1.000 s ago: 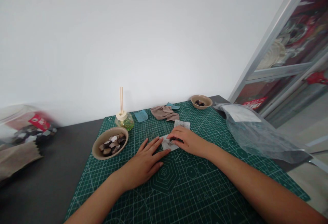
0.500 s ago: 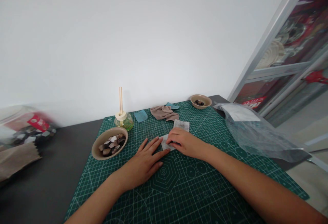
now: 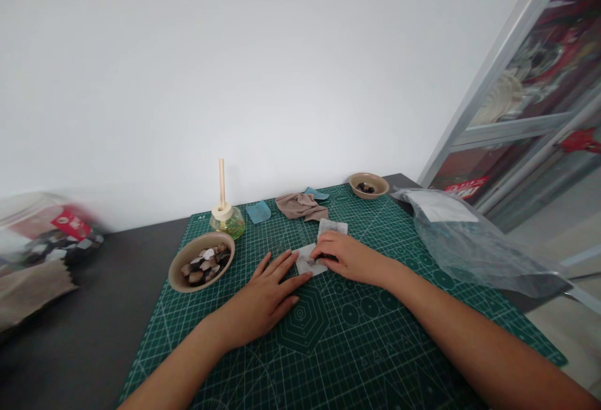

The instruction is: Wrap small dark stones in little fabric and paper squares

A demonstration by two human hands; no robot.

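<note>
A whitish sheet [image 3: 306, 263] with grey smudges lies flat on the green cutting mat [image 3: 328, 360]. My left hand [image 3: 263, 303] rests palm down with its fingers spread, the fingertips on the sheet's left edge. Over the sheet's right part, my right hand [image 3: 345, 256] is pinched around a small dark stone [image 3: 327, 258], mostly hidden by the fingers. Just behind that hand is a second greyish sheet [image 3: 334, 226]. A tan bowl [image 3: 176, 272] holding several brown, white and black stones sits left of my left hand.
Along the back are a glass diffuser with sticks [image 3: 228, 221], blue cloth pieces [image 3: 258, 211], a brown cloth [image 3: 300, 206] and a smaller bowl [image 3: 382, 185] with dark stones. A clear plastic bag [image 3: 451, 241] lies right. At far left are a stone-filled container [image 3: 51, 225] and brown paper [image 3: 32, 291].
My right hand has slid slightly to the right over the sheet, uncovering more of its smudged surface. My left hand has stayed in place.
</note>
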